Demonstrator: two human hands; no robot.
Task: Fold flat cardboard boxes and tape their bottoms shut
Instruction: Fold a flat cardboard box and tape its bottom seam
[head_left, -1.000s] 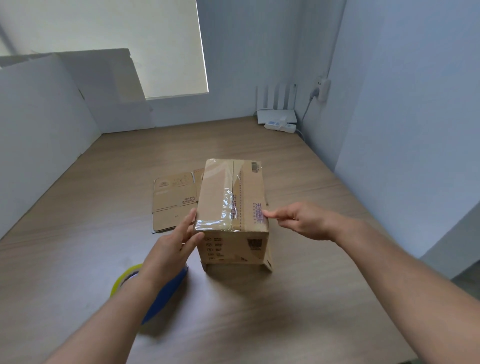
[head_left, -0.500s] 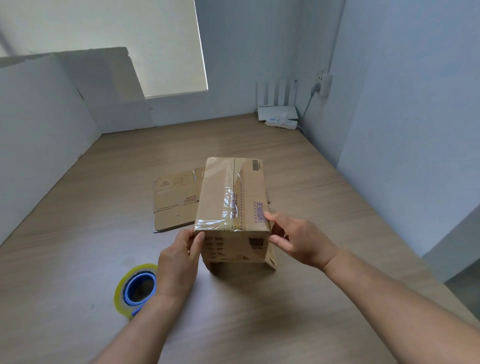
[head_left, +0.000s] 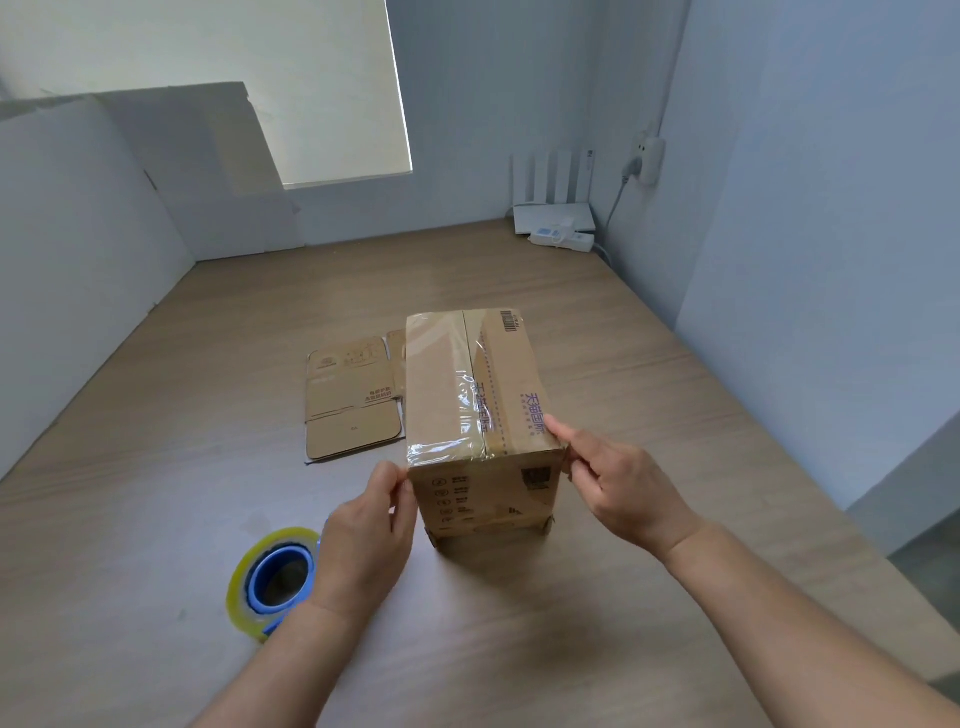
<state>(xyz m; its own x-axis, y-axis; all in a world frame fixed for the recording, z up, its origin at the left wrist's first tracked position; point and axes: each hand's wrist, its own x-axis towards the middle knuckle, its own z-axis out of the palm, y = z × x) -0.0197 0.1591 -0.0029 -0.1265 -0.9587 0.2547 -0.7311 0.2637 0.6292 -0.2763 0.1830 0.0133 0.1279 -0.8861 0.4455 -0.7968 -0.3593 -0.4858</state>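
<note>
A folded cardboard box (head_left: 475, 410) stands on the wooden table with its taped bottom facing up; clear tape runs along the seam and over the near edge. My left hand (head_left: 366, 535) grips the box's near left corner, thumb and fingers against the side. On the near right corner, my right hand (head_left: 618, 483) holds the box with its thumb on the top edge and fingers curled on the side. A roll of clear tape on a blue core (head_left: 272, 577) lies on the table just left of my left wrist. A flat unfolded box (head_left: 353, 397) lies behind, to the left of the standing box.
The wooden table (head_left: 571, 623) is walled by white panels on the left (head_left: 78, 249) and right (head_left: 831, 208). A white router (head_left: 553, 213) and a power strip (head_left: 561, 241) sit at the far right corner, with a plug in the wall socket.
Both hands have closed in on the box's near corners: the left came off the tape roll, the right moved from a pointing touch on the top to a hold. The box stays put.
</note>
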